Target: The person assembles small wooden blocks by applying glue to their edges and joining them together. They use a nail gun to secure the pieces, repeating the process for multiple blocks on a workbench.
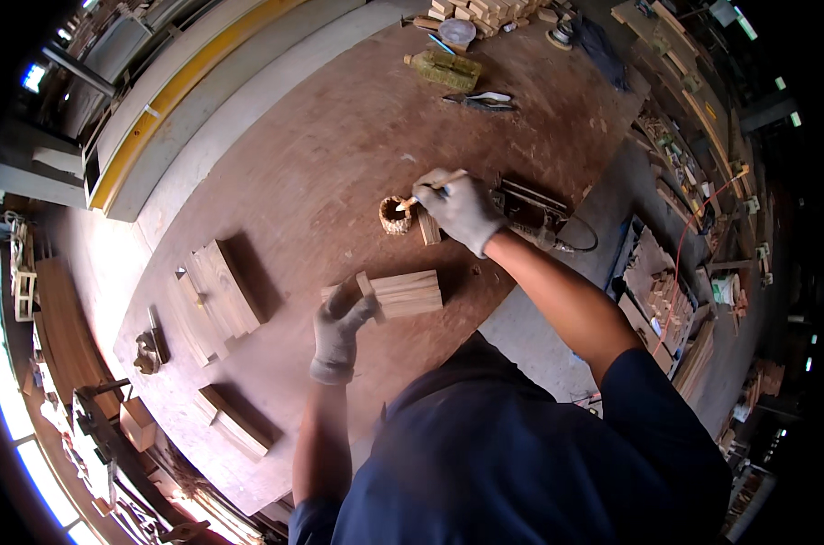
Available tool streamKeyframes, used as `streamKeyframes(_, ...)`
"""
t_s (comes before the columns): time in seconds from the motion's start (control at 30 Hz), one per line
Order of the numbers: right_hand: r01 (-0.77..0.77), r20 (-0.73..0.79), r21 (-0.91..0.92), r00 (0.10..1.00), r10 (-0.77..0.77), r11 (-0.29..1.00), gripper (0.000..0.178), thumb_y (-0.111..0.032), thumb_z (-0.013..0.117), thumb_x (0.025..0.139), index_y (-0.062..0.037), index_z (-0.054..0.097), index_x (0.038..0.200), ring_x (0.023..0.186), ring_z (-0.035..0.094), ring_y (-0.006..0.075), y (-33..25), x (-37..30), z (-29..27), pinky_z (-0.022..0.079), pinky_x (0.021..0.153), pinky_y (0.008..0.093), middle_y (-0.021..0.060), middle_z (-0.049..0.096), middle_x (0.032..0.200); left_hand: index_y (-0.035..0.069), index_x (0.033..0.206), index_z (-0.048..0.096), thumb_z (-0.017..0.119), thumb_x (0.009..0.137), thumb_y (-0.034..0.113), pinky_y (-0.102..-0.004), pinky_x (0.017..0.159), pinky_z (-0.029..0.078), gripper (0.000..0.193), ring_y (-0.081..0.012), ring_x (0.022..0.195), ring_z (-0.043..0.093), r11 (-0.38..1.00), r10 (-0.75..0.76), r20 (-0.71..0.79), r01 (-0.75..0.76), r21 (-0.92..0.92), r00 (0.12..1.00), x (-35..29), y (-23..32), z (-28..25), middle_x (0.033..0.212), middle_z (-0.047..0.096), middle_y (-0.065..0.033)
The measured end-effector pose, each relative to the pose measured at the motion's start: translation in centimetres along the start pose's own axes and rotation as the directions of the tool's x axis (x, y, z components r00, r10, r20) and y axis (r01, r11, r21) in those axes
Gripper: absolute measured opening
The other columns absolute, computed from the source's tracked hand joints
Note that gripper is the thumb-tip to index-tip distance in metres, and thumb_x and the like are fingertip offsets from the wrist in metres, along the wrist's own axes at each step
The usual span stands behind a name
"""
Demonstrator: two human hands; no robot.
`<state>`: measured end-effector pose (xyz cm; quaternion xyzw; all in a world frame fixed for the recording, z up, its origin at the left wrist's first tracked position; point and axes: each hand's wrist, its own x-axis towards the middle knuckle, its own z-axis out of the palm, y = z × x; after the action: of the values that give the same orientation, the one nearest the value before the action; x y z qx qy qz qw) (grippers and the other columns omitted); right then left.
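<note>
My left hand [337, 341], in a grey glove, grips the left end of a pale wooden block [410, 294] with a stepped end, held over the brown tabletop. My right hand [462, 209], also gloved, is closed around a thin light-coloured stick [407, 204]. The stick's lower end points into a small round pot [396, 226] with a thick, crusted rim; what the pot holds is too dark to make out. Right beside the pot, partly below my right hand, is a small wood piece [429, 229].
Joined wooden boards [226, 291] and another wood piece [235, 423] lie to the left, near a dark metal tool [150, 345]. A hosed power tool [532, 213] rests at the right edge. Farther back are pliers [483, 101], a plastic bottle [444, 70] and stacked wood blocks [485, 13].
</note>
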<state>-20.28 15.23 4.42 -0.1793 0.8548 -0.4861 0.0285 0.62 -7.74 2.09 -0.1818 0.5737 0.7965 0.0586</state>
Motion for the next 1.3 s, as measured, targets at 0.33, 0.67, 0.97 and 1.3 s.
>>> streamKeyframes(0.33, -0.279, 0.131, -0.166, 0.945, 0.301, 0.946, 0.028, -0.029, 0.079, 0.094, -0.0048, 0.075, 0.107, 0.077, 0.074, 0.0274, 1.9, -3.6, 2.5, 0.057, 0.072, 0.042, 0.0151, 0.075, 0.083, 0.005, 0.107, 0.078, 0.082, 0.077, 0.0, -0.0387, 0.085, 0.059, 0.031, -0.0266, 0.096, 0.072, 0.622, 0.337, 0.106, -0.306, 0.721, 0.936, -2.2, 2.3, 1.4, 0.1, 0.076, -0.0107)
streamKeyframes(0.67, -0.517, 0.232, -0.137, 0.812, 0.535, 0.845, 0.028, -0.028, 0.075, 0.089, -0.004, 0.075, 0.105, 0.094, 0.075, 0.041, 6.4, -19.4, 5.6, 0.059, 0.085, 0.0475, 0.0212, 0.077, 0.096, -0.004, 0.126, 0.074, 0.077, 0.088, 0.013, -0.0331, 0.104, 0.049, 0.043, -0.0168, 0.115, 0.065, 0.958, -0.14, -0.152, 0.173, 0.228, 0.978, -2.2, -4.1, -6.9, 0.124, 0.074, -0.0076)
streamKeyframes(0.97, -0.474, 0.233, -0.034, 0.852, 0.468, 0.88, 0.025, -0.024, 0.076, 0.09, -0.002, 0.071, 0.102, 0.093, 0.073, 0.0412, 1.5, -19.9, 3.1, 0.058, 0.084, 0.0494, 0.02, 0.075, 0.092, -0.008, 0.134, 0.07, 0.074, 0.089, 0.014, -0.0337, 0.112, 0.044, 0.051, -0.0176, 0.118, 0.063, 0.969, -0.071, -0.181, 0.11, 0.219, 0.981, -5.2, -1.0, -7.3, 0.124, 0.071, -0.0053)
streamKeyframes(1.3, -0.406, 0.181, -0.145, 0.886, 0.427, 0.903, 0.029, -0.024, 0.076, 0.091, -0.0031, 0.071, 0.111, 0.095, 0.073, 0.0411, 4.6, -17.1, 4.2, 0.058, 0.088, 0.0491, 0.0207, 0.077, 0.099, -0.005, 0.127, 0.072, 0.073, 0.083, 0.014, -0.0364, 0.113, 0.042, 0.049, -0.0179, 0.119, 0.059, 0.939, -0.136, -0.134, 0.171, 0.297, 0.982, 1.1, 0.5, -6.0, 0.123, 0.069, -0.0044)
